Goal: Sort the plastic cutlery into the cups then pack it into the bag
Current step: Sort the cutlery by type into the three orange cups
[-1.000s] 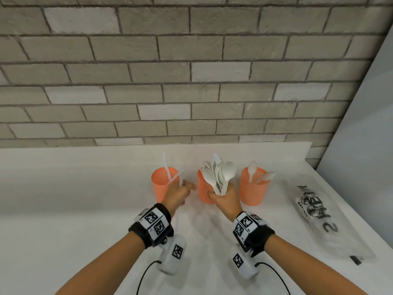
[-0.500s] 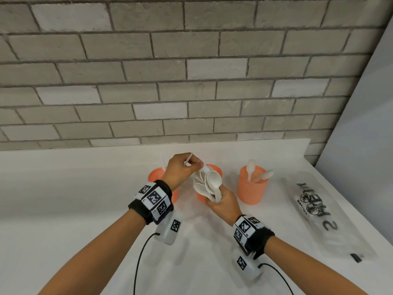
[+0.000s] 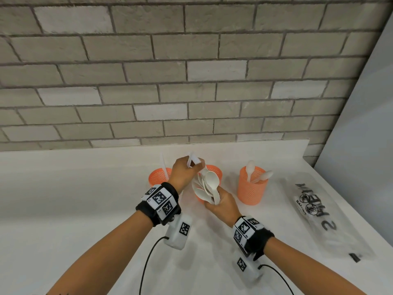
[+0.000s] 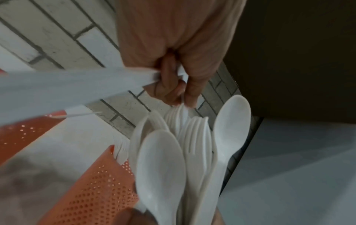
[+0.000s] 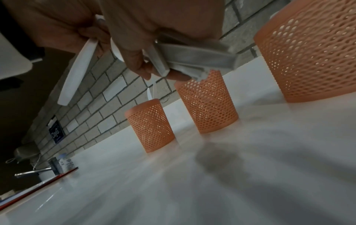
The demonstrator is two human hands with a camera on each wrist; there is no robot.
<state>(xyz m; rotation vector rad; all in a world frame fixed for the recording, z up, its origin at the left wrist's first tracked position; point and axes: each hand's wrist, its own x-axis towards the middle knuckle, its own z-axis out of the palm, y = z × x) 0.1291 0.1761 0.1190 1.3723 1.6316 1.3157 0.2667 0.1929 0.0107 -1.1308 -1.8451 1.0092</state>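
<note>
Currently logged, places given from the middle cup:
Right hand: gripped a bundle of white cutlery by the handles, just in front.
Left hand: fingertips pinched 1 piece atop that bundle; also held loose white handles.
Bag: lay flat, well right, beyond the right cup.
Left cup: just left.

The clear plastic bag lying on the counter carries large dark lettering and two round warning symbols, seen upside down and too blurred to read; a small dark blue wall sign seems to read "ClayG".
</note>
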